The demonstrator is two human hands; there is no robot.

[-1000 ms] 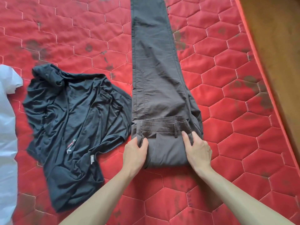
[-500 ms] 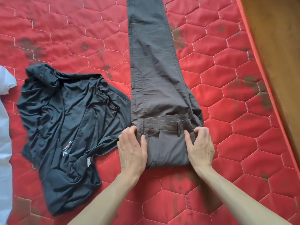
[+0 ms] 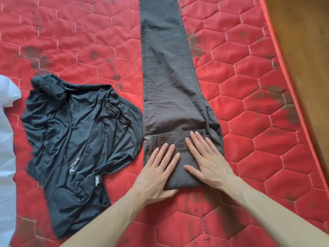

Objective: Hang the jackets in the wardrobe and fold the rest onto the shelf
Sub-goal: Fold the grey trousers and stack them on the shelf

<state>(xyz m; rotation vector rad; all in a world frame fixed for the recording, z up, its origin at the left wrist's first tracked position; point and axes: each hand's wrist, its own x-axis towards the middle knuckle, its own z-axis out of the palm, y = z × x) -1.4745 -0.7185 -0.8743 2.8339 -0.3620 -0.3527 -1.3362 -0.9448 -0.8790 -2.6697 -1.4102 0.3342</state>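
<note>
— What are the hands doing?
— Both are lying flat, fingers straight, pressing on the folded waist end of the trousers (image 3: 170, 82). The left hand (image 3: 156, 172) is sitting at the fold's left edge, the right hand (image 3: 207, 162) beside it.
— And the trousers?
— Stretching away along the red mattress (image 3: 267, 157), touching a crumpled dark shirt (image 3: 76, 143) on their left.

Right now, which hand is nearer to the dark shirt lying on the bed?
The left hand. It presses flat on the left side of the folded trousers, just beside the dark shirt. The right hand presses on the trousers' right side, farther from the shirt.
</note>
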